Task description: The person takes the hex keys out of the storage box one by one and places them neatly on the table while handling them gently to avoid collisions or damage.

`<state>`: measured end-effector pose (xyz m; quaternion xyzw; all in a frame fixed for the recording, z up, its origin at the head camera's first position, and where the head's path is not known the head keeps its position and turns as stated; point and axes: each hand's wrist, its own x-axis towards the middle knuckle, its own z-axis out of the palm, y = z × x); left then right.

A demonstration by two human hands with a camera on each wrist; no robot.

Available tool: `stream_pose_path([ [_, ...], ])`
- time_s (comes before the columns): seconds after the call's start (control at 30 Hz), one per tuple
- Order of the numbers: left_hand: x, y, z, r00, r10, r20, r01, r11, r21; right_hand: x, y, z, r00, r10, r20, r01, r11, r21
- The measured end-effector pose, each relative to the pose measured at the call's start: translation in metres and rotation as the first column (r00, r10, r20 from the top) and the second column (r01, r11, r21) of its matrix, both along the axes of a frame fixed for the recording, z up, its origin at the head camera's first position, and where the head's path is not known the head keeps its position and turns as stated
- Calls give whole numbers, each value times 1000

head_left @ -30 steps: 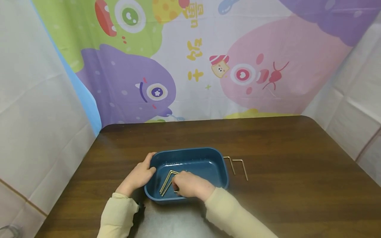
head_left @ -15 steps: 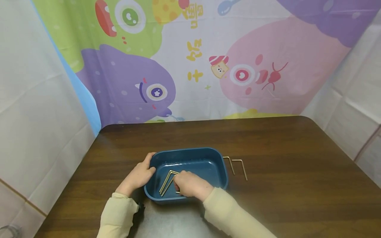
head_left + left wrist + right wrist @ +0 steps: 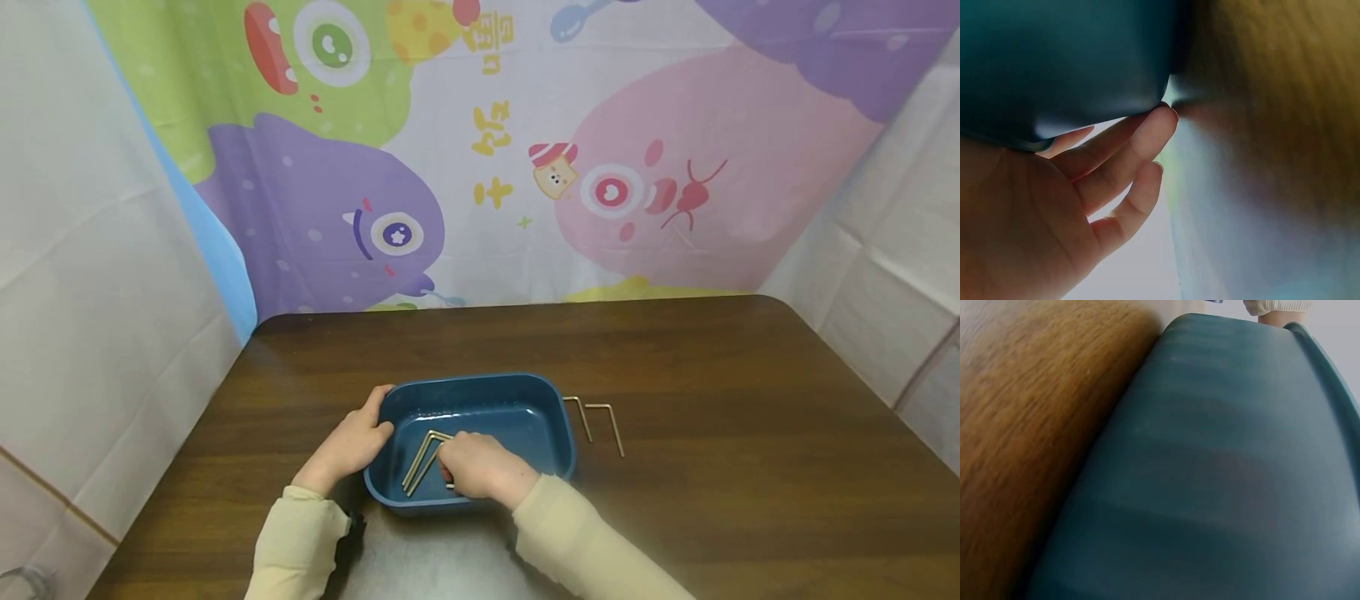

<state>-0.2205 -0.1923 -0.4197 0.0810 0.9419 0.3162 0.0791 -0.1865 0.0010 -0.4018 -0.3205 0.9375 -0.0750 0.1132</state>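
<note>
A blue rectangular tray [image 3: 480,392] sits on the table. My left hand [image 3: 348,442] grips its left end, thumb over the rim; in the left wrist view the fingers [image 3: 1154,131] lie against the outside wall. Inside the tray, my right hand [image 3: 480,465] is curled over the front middle part, knuckles up. Brass-coloured L-shaped hex keys [image 3: 420,462] lie in the tray just left of it. A short key end [image 3: 450,486] shows beneath its fingers, which pinch it; the rest is hidden. The right wrist view shows only the tray's outer wall [image 3: 1210,456], not the hand.
Two more L-shaped keys lie on the table right of the tray, one key [image 3: 581,417] near its wall and another key [image 3: 617,429] farther right. A grey shiny patch [image 3: 442,554] lies in front. A cartoon-printed cloth [image 3: 487,250] hangs behind the brown table [image 3: 712,375].
My right hand has shifted very slightly right within the tray. The left hand, the tray and the keys on the table stay in place.
</note>
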Motion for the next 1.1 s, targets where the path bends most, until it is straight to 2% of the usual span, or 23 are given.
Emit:
stream_pose_path([
  [0.33, -1, -1, 1, 1000, -5, 8, 5, 1000, 9, -2, -2, 0, 988, 39, -147, -34, 999, 36],
  [0.6, -1, -1, 0, 1000, -3, 12, 3, 1000, 13, -3, -2, -2, 946, 49, -320, -40, 999, 36],
  [0.9, -2, -1, -1, 1000, -2, 7, 2, 1000, 7, -2, 0, 2, 923, 22, -385, -11, 999, 30],
  [1.1, -2, -2, -1, 1000, -5, 0, 5, 1000, 5, -1, 1, 9, 923, 4, -384, 1, 1000, 13],
])
